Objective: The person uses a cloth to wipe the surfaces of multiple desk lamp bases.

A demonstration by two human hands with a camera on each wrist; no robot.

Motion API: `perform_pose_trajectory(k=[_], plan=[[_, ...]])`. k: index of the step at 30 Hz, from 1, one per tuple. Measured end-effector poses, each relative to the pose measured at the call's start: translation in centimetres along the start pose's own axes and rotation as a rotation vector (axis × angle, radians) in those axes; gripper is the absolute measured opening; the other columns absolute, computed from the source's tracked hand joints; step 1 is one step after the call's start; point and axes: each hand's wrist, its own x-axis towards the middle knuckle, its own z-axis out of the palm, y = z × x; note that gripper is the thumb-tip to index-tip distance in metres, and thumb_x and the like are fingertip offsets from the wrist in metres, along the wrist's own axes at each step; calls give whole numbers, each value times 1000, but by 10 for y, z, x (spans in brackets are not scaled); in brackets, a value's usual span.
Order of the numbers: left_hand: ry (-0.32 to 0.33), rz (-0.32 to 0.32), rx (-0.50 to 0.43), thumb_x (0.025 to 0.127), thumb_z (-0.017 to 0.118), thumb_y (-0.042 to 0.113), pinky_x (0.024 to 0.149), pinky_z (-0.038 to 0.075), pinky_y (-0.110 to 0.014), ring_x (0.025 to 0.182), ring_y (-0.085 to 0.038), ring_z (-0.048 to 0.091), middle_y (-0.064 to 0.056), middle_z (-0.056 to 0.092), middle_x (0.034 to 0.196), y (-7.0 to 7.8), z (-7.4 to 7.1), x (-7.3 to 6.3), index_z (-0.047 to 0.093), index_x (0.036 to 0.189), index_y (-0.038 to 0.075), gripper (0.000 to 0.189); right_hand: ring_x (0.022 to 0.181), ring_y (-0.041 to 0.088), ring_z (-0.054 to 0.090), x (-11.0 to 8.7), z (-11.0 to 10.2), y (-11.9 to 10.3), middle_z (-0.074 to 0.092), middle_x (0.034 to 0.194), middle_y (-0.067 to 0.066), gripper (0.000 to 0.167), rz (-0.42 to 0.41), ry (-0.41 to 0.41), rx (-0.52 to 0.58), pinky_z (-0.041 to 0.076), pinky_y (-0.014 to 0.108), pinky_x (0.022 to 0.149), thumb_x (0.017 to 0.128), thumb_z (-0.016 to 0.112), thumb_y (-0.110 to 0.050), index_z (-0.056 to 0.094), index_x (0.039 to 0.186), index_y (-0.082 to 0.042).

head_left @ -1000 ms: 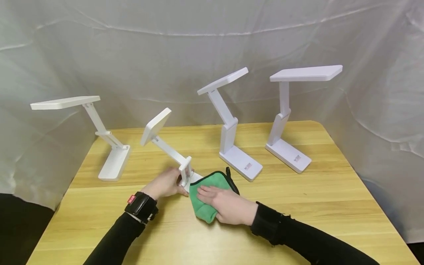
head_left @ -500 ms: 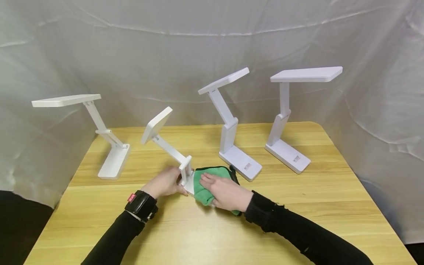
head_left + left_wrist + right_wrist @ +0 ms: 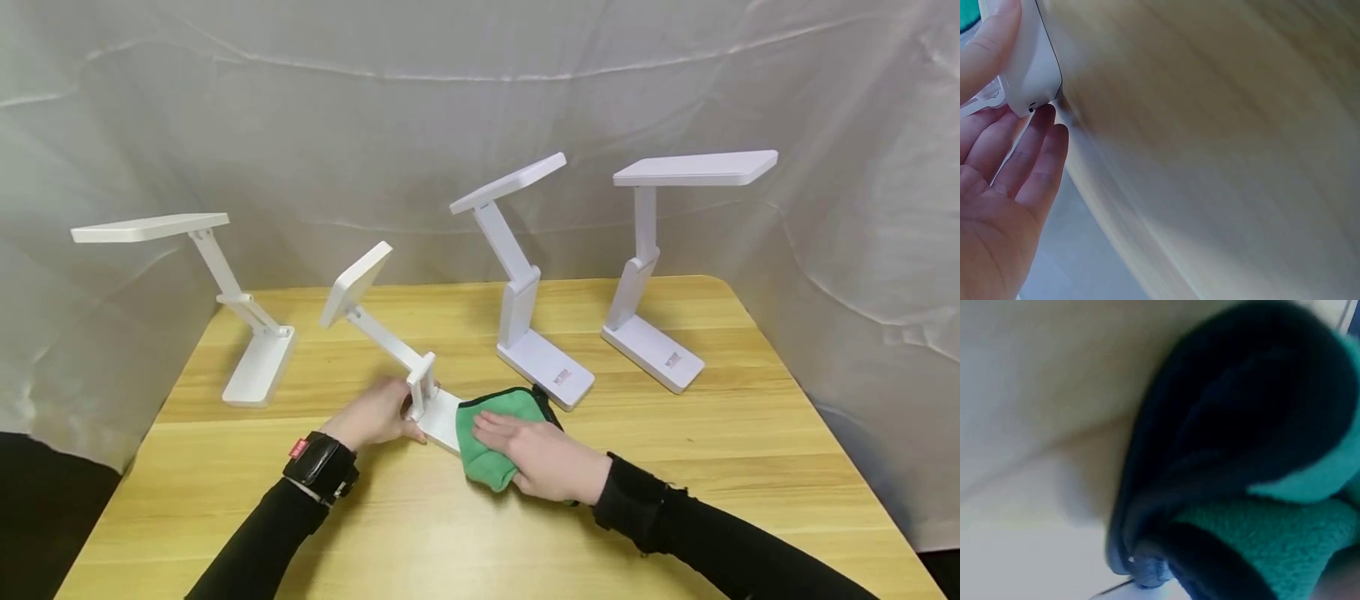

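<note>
your left hand point(image 3: 382, 412), just left of the head frame's middle, grips the hinge end of a white lamp point(image 3: 386, 340), thumb on the near side. the lamp stands left of centre, its panel tilted, its base point(image 3: 437, 421) running toward the lower right. your right hand point(image 3: 551, 457), right of centre, rests with fingers extended on a green cloth point(image 3: 483, 467), which covers the base's outer end. a left lamp point(image 3: 258, 367), a middle lamp point(image 3: 543, 367) and a right lamp point(image 3: 652, 354) also stand on the wooden table point(image 3: 405, 533).
</note>
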Motion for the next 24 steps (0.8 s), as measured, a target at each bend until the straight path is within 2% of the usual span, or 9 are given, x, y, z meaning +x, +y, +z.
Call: perform_pose_trajectory(k=[5,8,10,12,16,20,24], plan=[[-7,-11,-1,62,94,19,97,57,-42,105,-25,70,-11,72,122,2,-2,0,62,127,10,74,148,29,42,22,-5,0,44,156,17,66,26,8,-60,41,42,118,88,70,-12,46,149,-2],[-10,-12,5,62,94,21,96,58,-41,103,-24,71,-11,73,118,2,-2,0,62,129,8,75,149,29,40,35,-6,-5,43,157,18,67,18,-14,-110,37,39,121,90,70,-18,44,150,-1],[-11,-9,-1,63,94,22,95,58,-42,103,-24,71,-11,74,117,1,-2,0,63,130,8,75,150,27,37,36,-5,-10,41,159,15,68,3,-37,-127,34,38,123,91,69,-18,42,152,-3],[-10,-12,-8,62,94,22,95,58,-41,103,-23,71,-10,74,116,0,-1,0,64,129,9,74,152,25,35,30,-1,-13,39,161,13,69,-25,-51,-121,31,37,125,90,67,-14,40,153,-5],[0,3,0,62,94,22,98,57,-43,106,-25,70,-10,73,118,-1,1,0,64,125,10,71,152,23,35,7,5,-14,38,162,9,73,-74,-45,-48,31,37,124,85,66,-5,41,153,-8],[8,16,-5,61,95,20,101,55,-44,111,-26,69,-10,72,125,-2,1,1,63,126,10,73,151,20,36,-13,5,-7,38,162,5,75,-29,-38,45,33,39,123,82,65,2,44,152,-11],[0,22,-15,61,95,19,102,55,-43,112,-26,69,-9,71,127,-1,0,2,62,126,10,73,150,21,38,-14,2,3,41,160,7,72,21,-14,61,36,41,121,83,64,2,45,151,-9]])
